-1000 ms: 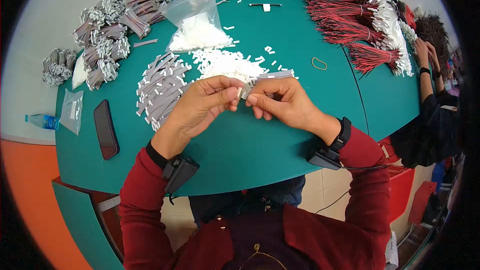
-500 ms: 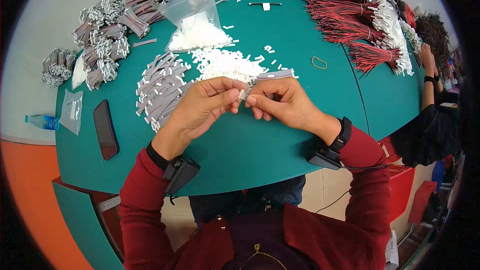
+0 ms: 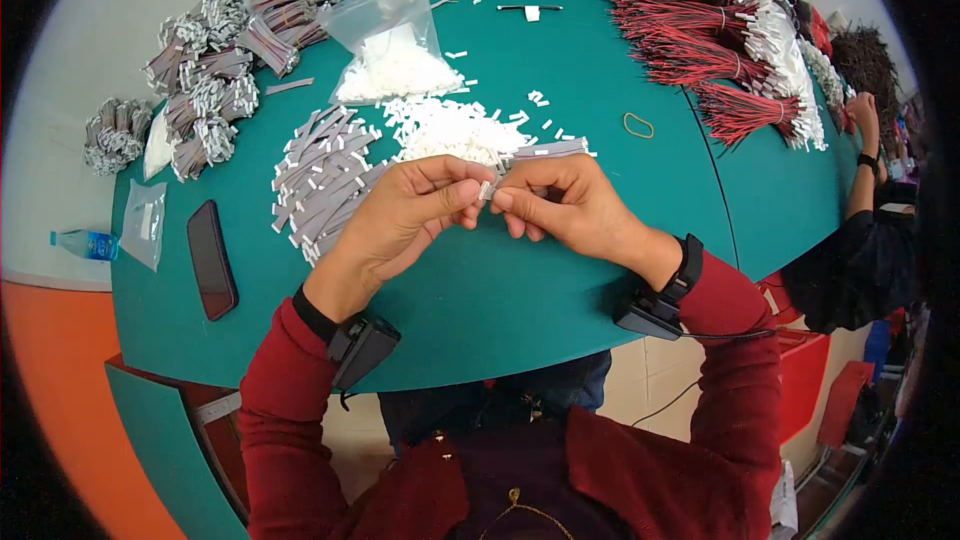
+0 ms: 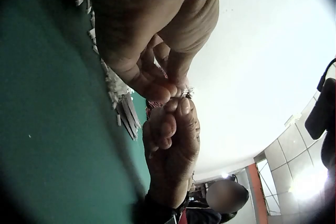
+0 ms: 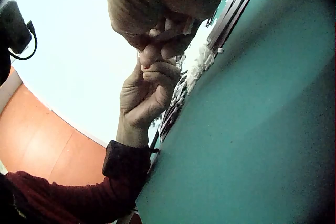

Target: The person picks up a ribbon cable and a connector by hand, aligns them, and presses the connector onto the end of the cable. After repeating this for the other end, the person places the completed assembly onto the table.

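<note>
Both hands meet fingertip to fingertip above the green table [image 3: 480, 310]. Between thumb and finger my left hand [image 3: 410, 205] pinches a small white connector housing [image 3: 486, 190], mostly hidden by the fingertips. My right hand [image 3: 570, 202] pinches the end of a short grey ribbon cable [image 5: 185, 27], which runs back under the palm in the right wrist view. Fine metal wire ends [image 4: 188, 92] show right at the fingertips in the left wrist view. Just beyond the hands lies a heap of white connector housings [image 3: 450, 130], with loose grey ribbon cables [image 3: 325, 180] to its left.
An open plastic bag [image 3: 400, 65] of white housings stands behind the heap. Bundled grey cables [image 3: 210, 80] lie at the back left, red-and-black wire bundles [image 3: 690, 30] at the back right. A phone [image 3: 212, 260] rests on the left. Another person's arm [image 3: 865, 155] reaches in at far right.
The white housing and the cable end have come together at the fingertips and tilted slightly. Both hands stay in nearly the same place. The other person's hand at far right has shifted.
</note>
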A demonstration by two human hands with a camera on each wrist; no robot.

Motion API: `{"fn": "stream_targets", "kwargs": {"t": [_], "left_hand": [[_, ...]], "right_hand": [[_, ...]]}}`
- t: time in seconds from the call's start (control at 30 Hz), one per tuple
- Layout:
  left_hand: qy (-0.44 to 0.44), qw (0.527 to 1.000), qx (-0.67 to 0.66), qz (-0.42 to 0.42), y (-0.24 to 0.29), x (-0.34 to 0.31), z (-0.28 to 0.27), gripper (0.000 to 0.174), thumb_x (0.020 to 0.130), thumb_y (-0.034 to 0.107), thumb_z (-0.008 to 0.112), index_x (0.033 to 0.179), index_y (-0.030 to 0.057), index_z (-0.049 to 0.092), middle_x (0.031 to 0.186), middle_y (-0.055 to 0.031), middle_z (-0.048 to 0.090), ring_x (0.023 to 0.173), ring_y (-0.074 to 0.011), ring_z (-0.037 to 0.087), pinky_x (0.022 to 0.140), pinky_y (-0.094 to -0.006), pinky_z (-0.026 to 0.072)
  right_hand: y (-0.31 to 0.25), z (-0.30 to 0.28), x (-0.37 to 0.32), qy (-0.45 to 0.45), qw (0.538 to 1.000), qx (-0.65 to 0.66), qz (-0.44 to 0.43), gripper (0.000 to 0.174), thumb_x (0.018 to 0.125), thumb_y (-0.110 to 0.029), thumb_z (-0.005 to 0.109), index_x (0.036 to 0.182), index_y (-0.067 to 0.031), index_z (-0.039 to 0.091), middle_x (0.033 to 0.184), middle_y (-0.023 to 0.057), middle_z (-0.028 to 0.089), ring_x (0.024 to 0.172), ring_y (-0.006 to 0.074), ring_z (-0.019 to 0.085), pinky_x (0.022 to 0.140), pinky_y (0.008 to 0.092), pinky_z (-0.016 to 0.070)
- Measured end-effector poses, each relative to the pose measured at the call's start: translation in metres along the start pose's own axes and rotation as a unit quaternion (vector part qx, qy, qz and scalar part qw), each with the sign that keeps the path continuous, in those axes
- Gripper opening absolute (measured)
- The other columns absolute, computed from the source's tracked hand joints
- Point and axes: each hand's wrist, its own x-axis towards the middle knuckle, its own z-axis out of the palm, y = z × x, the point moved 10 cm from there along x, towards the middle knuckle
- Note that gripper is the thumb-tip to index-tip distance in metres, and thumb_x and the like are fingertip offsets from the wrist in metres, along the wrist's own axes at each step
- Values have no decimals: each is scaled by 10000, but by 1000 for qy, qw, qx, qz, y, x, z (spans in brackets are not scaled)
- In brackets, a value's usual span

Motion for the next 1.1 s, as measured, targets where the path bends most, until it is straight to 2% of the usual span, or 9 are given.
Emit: {"fn": "stream_targets", "kwargs": {"t": [0.37,0.67,0.83,0.97,1.1], "left_hand": [[2,1000,9,15,3,0,2,184,847,115,623,990,0,620,870,-40,614,733,-97,534,678,-221,440],[64,986,137,71,15,-3,-3,152,824,63,633,957,-13,632,869,-59,632,745,-103,549,675,-224,438],[82,979,164,86,19,-5,0,146,820,56,636,947,-17,632,851,-63,636,746,-103,558,678,-227,438],[80,981,156,87,18,-4,1,155,813,55,643,949,-18,628,865,-68,639,753,-102,561,685,-227,441],[68,973,197,97,23,-3,4,202,888,162,564,999,-4,591,773,-34,587,699,-97,524,654,-219,420]], "right_hand": [[1,0,0,-1,1000,-1,14,170,891,-167,564,826,-20,622,615,-11,569,505,29,471,451,179,362],[3,0,0,1,999,2,32,196,884,-166,566,762,-17,602,579,-1,560,474,33,460,433,180,358],[6,1,-1,-3,998,24,63,195,881,-170,561,762,-22,602,579,1,562,472,34,462,431,180,359],[7,-1,0,12,999,9,47,194,886,-175,555,769,-26,599,588,-3,561,476,32,458,433,181,355],[2,-1,0,15,999,-5,32,198,892,-173,549,769,-23,589,577,-14,537,474,27,433,430,186,332]]}}
